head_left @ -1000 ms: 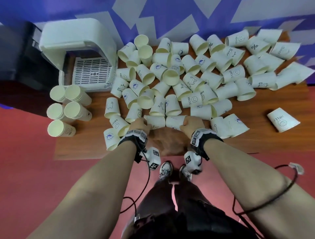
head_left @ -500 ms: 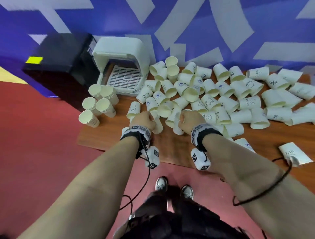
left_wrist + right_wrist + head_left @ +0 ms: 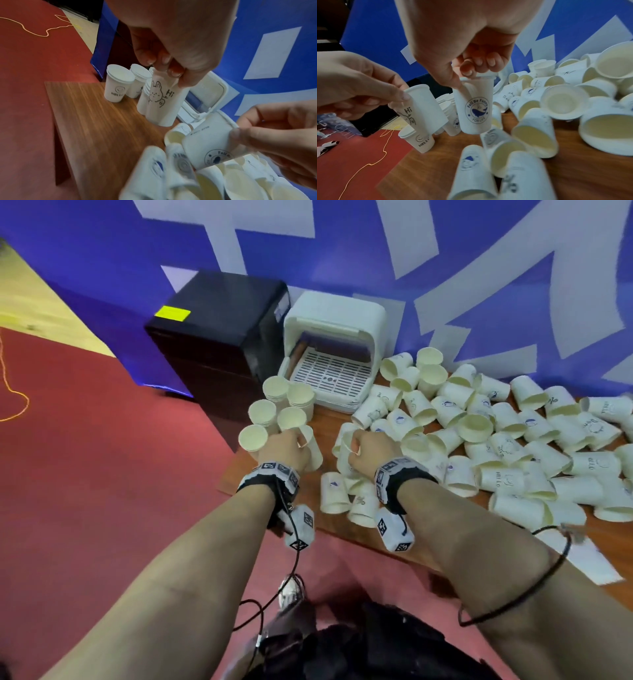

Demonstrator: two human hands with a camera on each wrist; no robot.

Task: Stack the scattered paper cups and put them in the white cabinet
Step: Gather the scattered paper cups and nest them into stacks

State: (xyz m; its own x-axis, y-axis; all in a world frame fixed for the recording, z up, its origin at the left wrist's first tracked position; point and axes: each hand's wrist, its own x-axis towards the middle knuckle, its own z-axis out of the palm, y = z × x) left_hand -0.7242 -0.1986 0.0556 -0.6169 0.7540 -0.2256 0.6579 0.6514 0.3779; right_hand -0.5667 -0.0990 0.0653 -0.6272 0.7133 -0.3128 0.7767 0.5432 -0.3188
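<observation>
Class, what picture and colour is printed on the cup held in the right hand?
A dark blue whale inside a ring of blue lettering, on the white cup; clearest in the right wrist view.

White rabbit cup, black "Hi"; white whale cup, blue ring print; wood-grain brown table; blue-and-white wall.

I see both arms stretched forward, wrists banded. Left hand fingers curled, pinching a cup rim. Right hand likewise curled, pinching another cup by its rim.
</observation>
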